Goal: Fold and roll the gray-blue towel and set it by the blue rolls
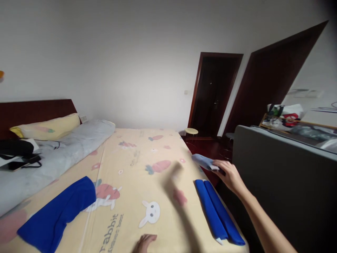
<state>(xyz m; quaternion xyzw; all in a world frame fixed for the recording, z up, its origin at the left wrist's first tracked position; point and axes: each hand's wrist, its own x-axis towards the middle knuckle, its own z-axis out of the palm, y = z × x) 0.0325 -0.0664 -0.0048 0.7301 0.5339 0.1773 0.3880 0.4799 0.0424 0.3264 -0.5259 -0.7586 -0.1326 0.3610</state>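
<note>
My right hand (229, 173) is closed around a folded light blue cloth (202, 161) with a pale strip at its near end, held above the bed's right edge. Below it, two long, narrow folded blue cloths (216, 211) lie side by side on the bed. At the bottom edge of the view, my left hand (144, 243) shows only in part, low over the sheet, its fingers loosely apart and nothing seen in them. A wider, creased blue cloth (60, 214) lies spread out at the left.
The bed wears a cream sheet (126, 175) printed with rabbits and carrots. On its left lie a grey quilt (76, 151), a yellow pillow (50, 127) and a phone (17, 165). A dark grey panel (279, 186) stands close on the right; a stool (191, 131) is behind.
</note>
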